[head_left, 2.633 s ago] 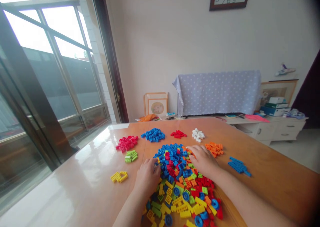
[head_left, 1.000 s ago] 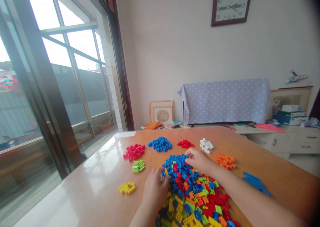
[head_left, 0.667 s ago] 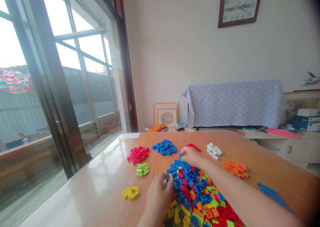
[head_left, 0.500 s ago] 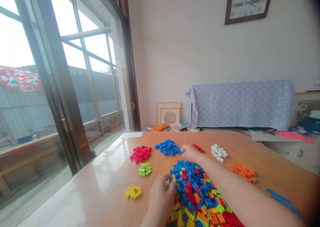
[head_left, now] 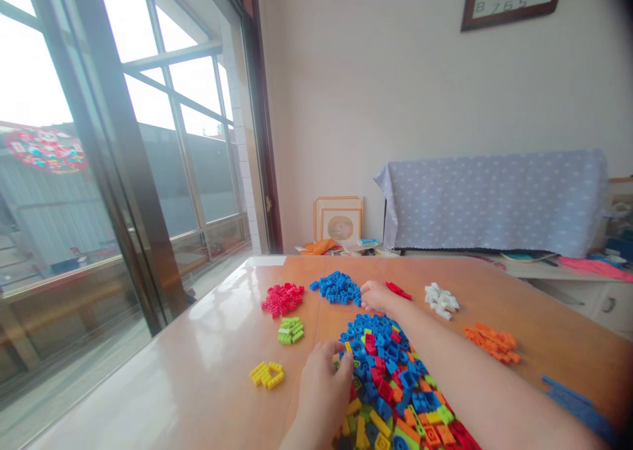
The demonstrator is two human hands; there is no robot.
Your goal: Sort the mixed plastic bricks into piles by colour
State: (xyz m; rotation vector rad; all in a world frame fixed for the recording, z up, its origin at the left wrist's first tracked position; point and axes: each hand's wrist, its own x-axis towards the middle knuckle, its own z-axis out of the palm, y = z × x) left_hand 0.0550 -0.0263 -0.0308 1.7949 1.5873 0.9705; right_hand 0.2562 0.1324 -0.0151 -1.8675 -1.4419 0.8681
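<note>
A big heap of mixed coloured bricks [head_left: 390, 384] lies on the wooden table [head_left: 208, 371] in front of me. My left hand [head_left: 324, 387] rests at the heap's left edge, fingers curled onto the bricks. My right hand [head_left: 376, 296] reaches across the heap to the far side, right beside a small pile of blue bricks [head_left: 337, 287]. Its fingers are bent together; I cannot make out what is in them. A few red bricks [head_left: 398, 290] lie just right of that hand.
Sorted piles sit around the heap: red [head_left: 281, 298], green [head_left: 291, 330], yellow [head_left: 267, 375], white [head_left: 441, 300], orange [head_left: 492, 343] and blue plates [head_left: 576, 404]. A large window [head_left: 99, 173] is at the left. A covered cabinet [head_left: 494, 199] stands behind the table.
My right hand has left the heap's top and reached forward to the blue pile at the back. The left hand stayed at the heap's left edge. My head turned left.
</note>
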